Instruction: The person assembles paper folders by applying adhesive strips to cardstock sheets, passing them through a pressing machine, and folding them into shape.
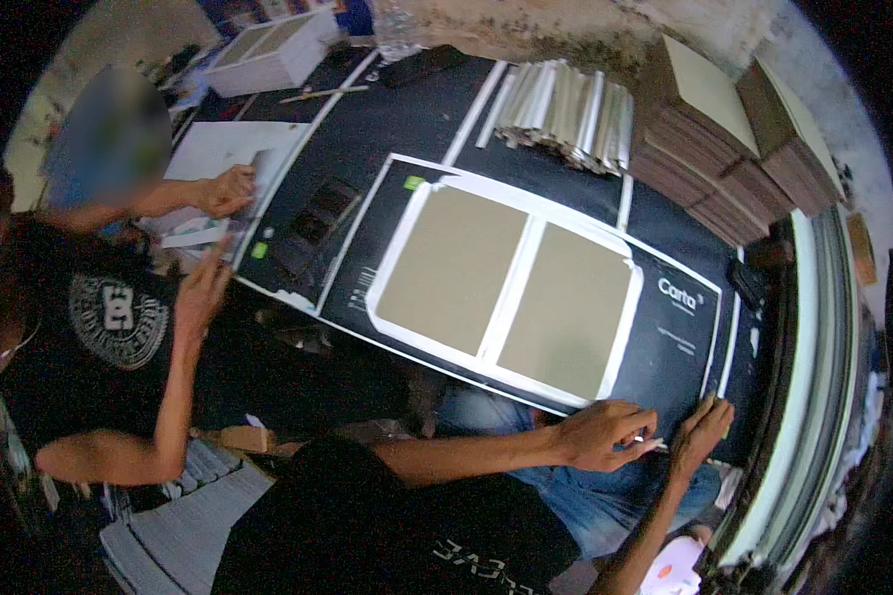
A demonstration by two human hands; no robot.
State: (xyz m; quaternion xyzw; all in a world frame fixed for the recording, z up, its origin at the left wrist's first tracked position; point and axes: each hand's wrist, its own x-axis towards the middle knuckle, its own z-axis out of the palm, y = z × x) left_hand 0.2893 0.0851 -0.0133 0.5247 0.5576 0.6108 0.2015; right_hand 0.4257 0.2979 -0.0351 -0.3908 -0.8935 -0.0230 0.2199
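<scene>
A white-bordered cover case lies open on the dark table, with two grey boards side by side and a white strip between them. Past its near right corner is my left hand, its fingers pinching a small, thin white stick-like piece. My right hand is close by at the table's near right edge. Its fingers are drawn together, and whatever they hold is hidden or too small to name.
Rolled or folded strips lie at the back, beside stacked brown boards. Long sheets stand along the right. At left a co-worker's hands are over a white sheet. A dark block lies between us.
</scene>
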